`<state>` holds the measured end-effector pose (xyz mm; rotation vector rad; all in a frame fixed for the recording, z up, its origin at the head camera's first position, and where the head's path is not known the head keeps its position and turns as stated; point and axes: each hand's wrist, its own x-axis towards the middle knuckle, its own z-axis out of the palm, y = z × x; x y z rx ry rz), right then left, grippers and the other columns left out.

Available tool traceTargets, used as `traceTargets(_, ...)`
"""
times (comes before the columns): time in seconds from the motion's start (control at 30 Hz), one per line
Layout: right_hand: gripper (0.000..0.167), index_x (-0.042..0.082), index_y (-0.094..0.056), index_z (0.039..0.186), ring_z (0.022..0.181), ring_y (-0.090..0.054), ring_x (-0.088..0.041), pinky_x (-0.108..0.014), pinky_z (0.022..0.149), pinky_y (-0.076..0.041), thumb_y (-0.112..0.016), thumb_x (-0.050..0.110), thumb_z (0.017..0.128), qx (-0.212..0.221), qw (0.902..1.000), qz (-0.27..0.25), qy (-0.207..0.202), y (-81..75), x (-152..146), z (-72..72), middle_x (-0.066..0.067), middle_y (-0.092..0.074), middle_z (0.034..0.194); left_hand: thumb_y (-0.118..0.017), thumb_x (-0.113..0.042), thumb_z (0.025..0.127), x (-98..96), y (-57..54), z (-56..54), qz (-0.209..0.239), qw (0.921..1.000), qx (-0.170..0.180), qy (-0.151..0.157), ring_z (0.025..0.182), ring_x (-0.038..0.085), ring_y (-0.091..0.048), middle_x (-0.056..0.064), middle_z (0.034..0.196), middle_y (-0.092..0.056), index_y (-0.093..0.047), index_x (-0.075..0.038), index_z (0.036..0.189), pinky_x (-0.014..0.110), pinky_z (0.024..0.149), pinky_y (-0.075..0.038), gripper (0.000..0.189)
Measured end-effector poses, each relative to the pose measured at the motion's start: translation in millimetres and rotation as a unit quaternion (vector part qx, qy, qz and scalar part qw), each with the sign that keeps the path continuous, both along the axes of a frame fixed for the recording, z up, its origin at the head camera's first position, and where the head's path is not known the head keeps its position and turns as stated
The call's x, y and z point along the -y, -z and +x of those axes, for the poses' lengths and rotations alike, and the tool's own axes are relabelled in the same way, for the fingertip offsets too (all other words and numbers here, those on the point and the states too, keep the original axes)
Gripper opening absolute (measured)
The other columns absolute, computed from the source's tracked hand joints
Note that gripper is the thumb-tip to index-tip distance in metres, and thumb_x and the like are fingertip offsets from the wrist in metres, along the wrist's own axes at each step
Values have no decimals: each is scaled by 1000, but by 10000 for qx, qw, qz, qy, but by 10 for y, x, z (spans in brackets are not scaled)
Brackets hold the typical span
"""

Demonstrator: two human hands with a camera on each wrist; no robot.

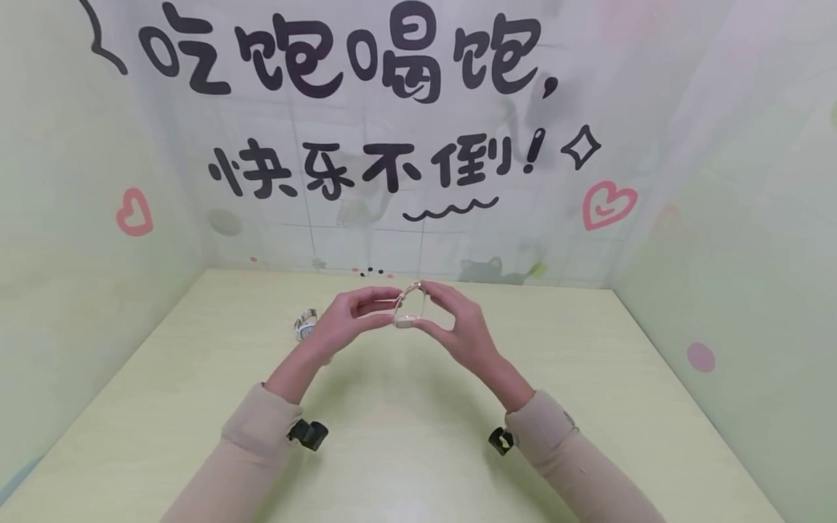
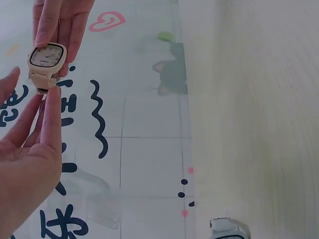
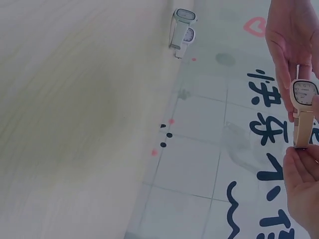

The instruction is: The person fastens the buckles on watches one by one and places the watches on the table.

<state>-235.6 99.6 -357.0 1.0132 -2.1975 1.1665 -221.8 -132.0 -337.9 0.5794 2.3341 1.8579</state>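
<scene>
A wristwatch (image 1: 405, 322) with a cream strap and a rounded-square case is held up above the table between both hands. My left hand (image 1: 349, 318) holds it from the left, thumb by the case and fingers at the strap. From the right, my right hand (image 1: 467, 328) grips it with the thumb at the case and fingertips at the strap's far end. The strap forms a loop between the hands. In the left wrist view the pale dial (image 2: 47, 56) has a dark border. The right wrist view shows the strap (image 3: 303, 129) hanging below the case.
Beyond my left hand, pale wristwatches (image 1: 305, 325) sit close together on the light wooden table (image 1: 405, 450); the right wrist view shows two dials there. A back wall (image 1: 366, 240) with dark lettering and side walls enclose the table. Small black cameras (image 1: 309, 434) sit at both cuffs.
</scene>
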Motion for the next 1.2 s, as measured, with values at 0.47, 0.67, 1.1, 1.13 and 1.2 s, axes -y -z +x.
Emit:
traceTargets(0.47, 53, 5, -58, 138, 130, -59, -26, -30, 105, -50, -75, 16, 88, 1407, 9899, 140, -108, 33, 445, -207, -12, -60, 142, -71, -14, 92, 336, 89, -169, -1089, 9893, -559, -800, 126, 33, -61, 16, 138, -62, -59, -5, 136, 44, 101, -53, 47)
traceTargets(0.67, 52, 6, -58, 139, 128, -60, -27, -32, 104, -51, -73, 19, 91, 1904, 9797, 612, 119, 137, 620, -294, -12, -60, 142, -69, -16, 94, 439, 216, -237, -1539, 9823, -328, -1019, 123, 33, -63, 19, 135, -64, -58, -3, 137, 46, 101, -53, 45)
traceTargets(1.1, 44, 10, -62, 134, 121, -64, -33, -41, 101, -54, -69, 27, 94, 2708, 9469, 1617, 627, 387, 667, -369, -12, -65, 135, -69, -14, 94, 331, 529, -375, -2339, 9667, -58, -1035, 114, 33, -68, 18, 122, -71, -66, -1, 125, 47, 99, -54, 34)
traceTargets(1.13, 43, 9, -63, 133, 121, -65, -32, -41, 101, -54, -69, 27, 94, 2703, 9455, 1699, 642, 402, 664, -375, -12, -66, 134, -69, -13, 94, 315, 542, -379, -2393, 9656, -46, -1015, 113, 33, -68, 18, 121, -71, -67, 0, 124, 46, 99, -54, 33)
traceTargets(1.2, 42, 7, -64, 131, 118, -65, -31, -41, 99, -55, -70, 26, 94, 2660, 9444, 1818, 656, 428, 661, -385, -13, -67, 131, -69, -11, 93, 283, 563, -389, -2478, 9640, 12, -963, 112, 33, -68, 19, 120, -71, -68, 1, 122, 46, 100, -53, 31)
